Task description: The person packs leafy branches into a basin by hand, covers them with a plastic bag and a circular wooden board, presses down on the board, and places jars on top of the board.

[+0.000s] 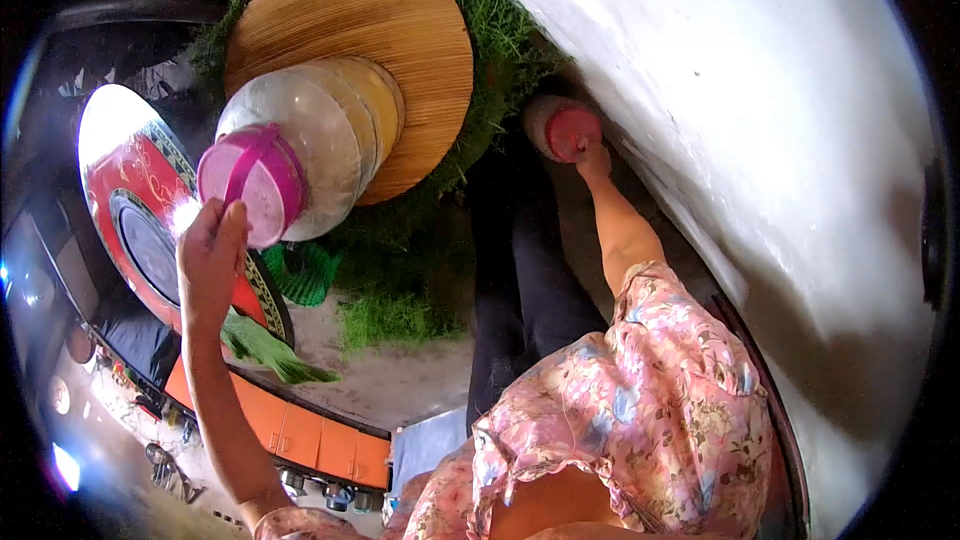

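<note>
My left hand (213, 245) is closed on the strap handle of a large clear plastic jar (310, 130) with a purple lid (270, 175). The jar is over a round wooden top (420, 50); whether its base rests there I cannot tell. Lower down on the right, my right hand (594, 162) is closed at the pink lid (572, 132) of a smaller jar (540, 120). That jar is near the floor, between my dark-trousered legs and a pale wall. Its contents are not clear.
A red round table with a dark centre (145, 240) stands at the left. Green feathery plants (500, 50) surround the wooden top, and a green broom-like bundle (265, 350) is below the table. Orange cabinets (300, 435) line the far side. The white wall (740, 90) is close on my right.
</note>
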A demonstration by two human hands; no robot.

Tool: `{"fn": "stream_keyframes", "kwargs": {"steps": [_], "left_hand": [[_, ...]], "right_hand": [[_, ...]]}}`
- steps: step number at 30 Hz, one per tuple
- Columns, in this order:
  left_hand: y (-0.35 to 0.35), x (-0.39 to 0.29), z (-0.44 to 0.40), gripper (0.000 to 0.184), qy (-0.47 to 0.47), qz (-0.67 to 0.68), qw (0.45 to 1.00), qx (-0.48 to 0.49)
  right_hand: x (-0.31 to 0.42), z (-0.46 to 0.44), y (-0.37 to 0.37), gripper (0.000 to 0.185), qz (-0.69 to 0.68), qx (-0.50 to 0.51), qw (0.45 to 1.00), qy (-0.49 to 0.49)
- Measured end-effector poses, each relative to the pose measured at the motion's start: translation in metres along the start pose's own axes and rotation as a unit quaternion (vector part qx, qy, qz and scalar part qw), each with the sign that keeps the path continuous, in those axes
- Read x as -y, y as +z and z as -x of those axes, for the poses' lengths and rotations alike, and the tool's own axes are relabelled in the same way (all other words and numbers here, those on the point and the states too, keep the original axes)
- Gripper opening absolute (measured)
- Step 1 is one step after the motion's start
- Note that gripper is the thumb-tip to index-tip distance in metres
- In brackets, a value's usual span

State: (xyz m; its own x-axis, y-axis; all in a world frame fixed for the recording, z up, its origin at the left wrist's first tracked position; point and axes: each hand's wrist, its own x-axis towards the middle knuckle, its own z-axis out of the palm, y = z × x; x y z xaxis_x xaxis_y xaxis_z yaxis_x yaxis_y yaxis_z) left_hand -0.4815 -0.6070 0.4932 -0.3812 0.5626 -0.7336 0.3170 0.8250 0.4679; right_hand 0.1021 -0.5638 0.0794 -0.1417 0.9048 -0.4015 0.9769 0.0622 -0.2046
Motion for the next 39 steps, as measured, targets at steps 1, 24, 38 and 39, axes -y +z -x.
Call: {"fn": "stream_keyframes", "kwargs": {"steps": [1,24,38,39], "left_hand": [[0.001,0.000,0.001,0.031,0.009,-0.004,1.000,-0.014],[-0.025,-0.035,0.012,0.041,0.045,0.007,0.999,-0.002],[-0.046,-0.053,0.008,0.041,0.151,-0.068,0.986,-0.003],[-0.047,-0.052,0.002,0.041,0.168,-0.072,0.983,-0.008]], "right_hand": [[0.000,0.002,0.001,0.044,0.002,-0.035,0.999,-0.026],[0.334,0.087,-0.177,0.084,-0.621,0.466,0.591,0.220],[0.431,0.072,-0.220,0.116,-0.747,0.436,0.482,0.143],[0.433,0.069,-0.219,0.115,-0.746,0.430,0.485,0.150]]}}
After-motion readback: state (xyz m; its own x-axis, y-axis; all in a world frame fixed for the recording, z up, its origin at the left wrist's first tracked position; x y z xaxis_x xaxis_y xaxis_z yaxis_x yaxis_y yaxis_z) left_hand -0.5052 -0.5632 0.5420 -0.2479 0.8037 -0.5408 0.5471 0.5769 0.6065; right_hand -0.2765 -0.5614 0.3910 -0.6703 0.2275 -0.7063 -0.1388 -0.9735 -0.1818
